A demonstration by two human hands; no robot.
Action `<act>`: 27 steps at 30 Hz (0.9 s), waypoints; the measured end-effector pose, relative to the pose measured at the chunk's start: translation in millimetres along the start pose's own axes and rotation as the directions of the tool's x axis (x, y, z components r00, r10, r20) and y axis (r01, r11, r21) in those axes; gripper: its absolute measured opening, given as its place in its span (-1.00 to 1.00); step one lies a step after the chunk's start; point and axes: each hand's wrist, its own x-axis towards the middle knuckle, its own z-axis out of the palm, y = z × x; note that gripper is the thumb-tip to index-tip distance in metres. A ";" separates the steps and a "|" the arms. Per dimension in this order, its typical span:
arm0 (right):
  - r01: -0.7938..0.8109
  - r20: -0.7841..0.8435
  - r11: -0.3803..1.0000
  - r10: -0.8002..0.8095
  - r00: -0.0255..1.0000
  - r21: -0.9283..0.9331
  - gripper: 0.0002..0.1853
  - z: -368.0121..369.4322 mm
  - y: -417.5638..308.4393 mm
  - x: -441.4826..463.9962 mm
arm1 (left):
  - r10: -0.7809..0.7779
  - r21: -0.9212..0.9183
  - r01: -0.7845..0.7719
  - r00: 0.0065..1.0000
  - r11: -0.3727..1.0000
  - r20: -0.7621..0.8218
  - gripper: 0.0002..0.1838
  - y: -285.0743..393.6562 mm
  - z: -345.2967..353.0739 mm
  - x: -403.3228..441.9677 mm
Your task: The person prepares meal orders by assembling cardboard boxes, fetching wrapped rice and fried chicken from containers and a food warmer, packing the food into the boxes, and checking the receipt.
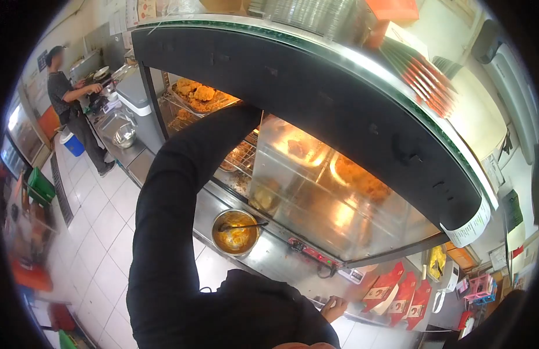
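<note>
My left arm point(170, 174), in a black sleeve, reaches up into a heated display cabinet point(316, 87). My left hand is hidden behind the cabinet's dark top panel. Near that arm, a tray of fried chicken point(202, 96) sits on the upper rack. A wire rack point(240, 157) with more fried food shows below the sleeve. Low beside the counter's front edge is my right hand point(334, 310), its fingers curled. What it holds, if anything, I cannot make out. A steel bowl point(213, 237) with yellow-orange contents and a dark-handled utensil point(243, 225) stands on the counter below the cabinet.
Red-and-white cartons point(381, 288) stand on the counter at right, near a tray of yellow food point(436, 260). Sliding glass point(316, 192) covers the cabinet's right part. Plastic lids point(307, 20) are stacked on top. At far left, a co-worker point(66, 93) stands at another counter.
</note>
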 end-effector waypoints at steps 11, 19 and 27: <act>0.106 -0.001 0.994 -0.106 0.994 0.031 -0.87 -0.9 -1.1 42.5 | -0.053 -0.162 0.046 0.998 0.986 -0.041 -0.55 -2.1 -20.2 -8.7; 0.021 0.081 0.998 -0.025 0.996 0.054 -0.85 -17.1 21.5 35.1 | -0.143 -0.402 0.098 0.986 0.911 -0.085 -0.54 -13.0 -45.1 -26.1; -0.004 0.130 0.996 -0.007 0.991 0.084 -0.84 -20.1 30.0 42.2 | -0.208 -0.581 0.108 0.972 0.806 -0.108 -0.53 -7.9 -48.2 -51.7</act>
